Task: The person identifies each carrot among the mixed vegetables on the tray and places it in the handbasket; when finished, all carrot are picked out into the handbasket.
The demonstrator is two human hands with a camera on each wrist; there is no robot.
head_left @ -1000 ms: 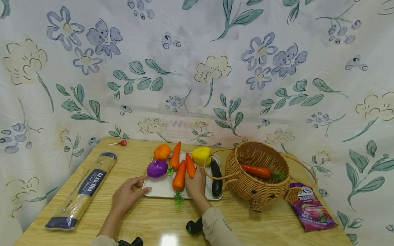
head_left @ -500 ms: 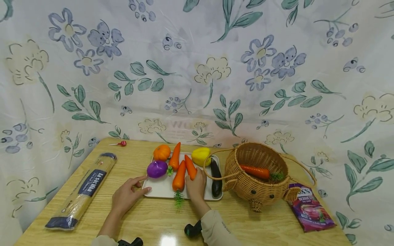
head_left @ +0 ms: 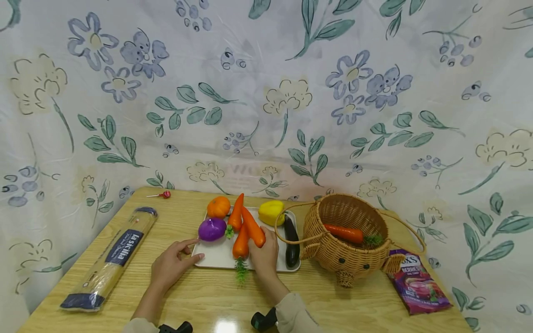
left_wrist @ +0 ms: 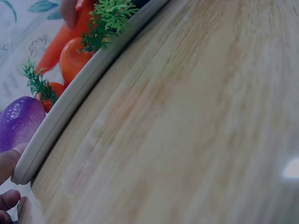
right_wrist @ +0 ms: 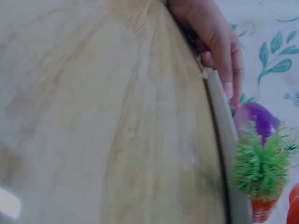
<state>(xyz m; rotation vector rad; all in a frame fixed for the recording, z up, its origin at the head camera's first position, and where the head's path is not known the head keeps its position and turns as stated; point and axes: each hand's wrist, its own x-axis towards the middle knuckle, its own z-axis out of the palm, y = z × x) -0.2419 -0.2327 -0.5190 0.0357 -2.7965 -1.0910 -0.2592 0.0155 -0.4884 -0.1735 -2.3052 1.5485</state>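
In the head view, my right hand [head_left: 265, 254] grips a toy carrot [head_left: 253, 226] by its thick end. Its tip points up and to the left, overlapping two other carrots on the white tray [head_left: 216, 258]. One of these, the front carrot [head_left: 240, 246], hangs its green top over the tray's front rim. At the tray's front left corner my left hand [head_left: 174, 262] holds the rim between thumb and fingers, close to a shiny purple vegetable [head_left: 212, 229]. Fingers [left_wrist: 69, 11] of the right hand show on the carrot in the left wrist view.
Also on the tray are a pumpkin [head_left: 218, 206], a yellow pepper [head_left: 271, 212] and an eggplant [head_left: 292, 243]. To the right stands a wicker basket [head_left: 333, 259] with a carrot inside, beside a purple candy bag [head_left: 420, 284]. A pasta pack [head_left: 110, 259] and a lollipop [head_left: 166, 194] lie left.
The carrot in my right hand has come up off the tray and shifted slightly left, across the neighbouring carrots. My left hand stays at the tray's corner.
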